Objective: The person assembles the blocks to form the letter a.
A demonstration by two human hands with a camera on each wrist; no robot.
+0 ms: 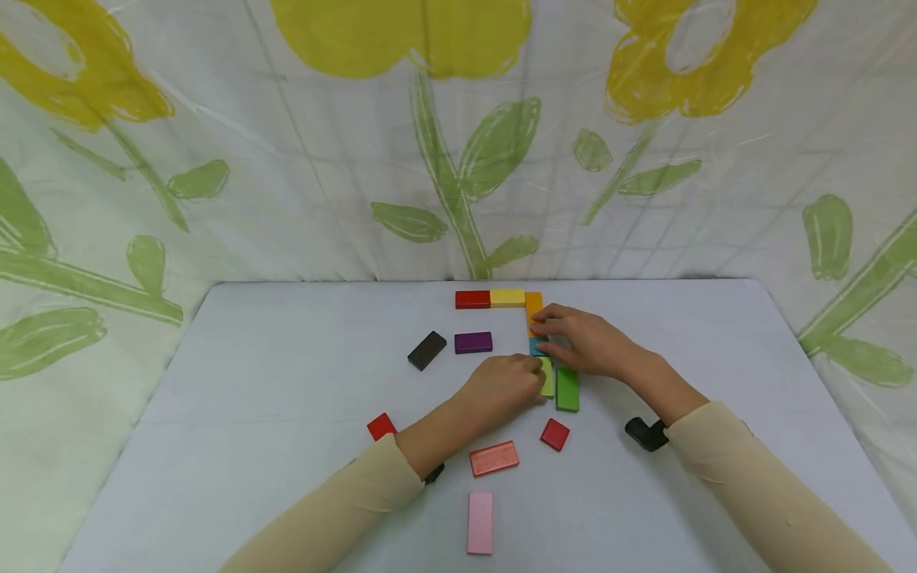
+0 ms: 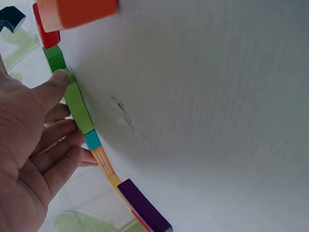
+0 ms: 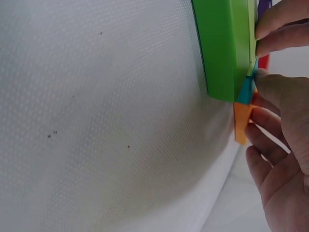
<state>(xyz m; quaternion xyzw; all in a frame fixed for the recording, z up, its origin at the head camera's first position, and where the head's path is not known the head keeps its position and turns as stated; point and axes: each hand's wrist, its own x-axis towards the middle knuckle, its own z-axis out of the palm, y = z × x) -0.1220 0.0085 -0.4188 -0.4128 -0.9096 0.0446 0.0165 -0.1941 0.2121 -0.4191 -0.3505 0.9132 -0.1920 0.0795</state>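
Observation:
A row of coloured blocks bends at the back of the white table: a red block (image 1: pixel 469 300) and a yellow block (image 1: pixel 508 298) lie sideways, then an orange block (image 1: pixel 533 302), a small blue block (image 2: pixel 92 140) and a light green block (image 2: pixel 78 106) run toward the person. My left hand (image 1: pixel 504 388) pinches the light green block, thumb on its near end. My right hand (image 1: pixel 591 342) has its thumb at the small blue block and its fingers along the orange one, partly covering both. A darker green block (image 1: pixel 567 390) lies right beside the light green one.
Left of the hands lie a purple block (image 1: pixel 473 343) and a black block (image 1: pixel 427 350). Nearer are a small red block (image 1: pixel 555 434), another red block (image 1: pixel 381 426) partly behind the left sleeve, a salmon block (image 1: pixel 494 459) and a pink block (image 1: pixel 480 523). A flower-printed curtain (image 1: pixel 322 199) hangs behind.

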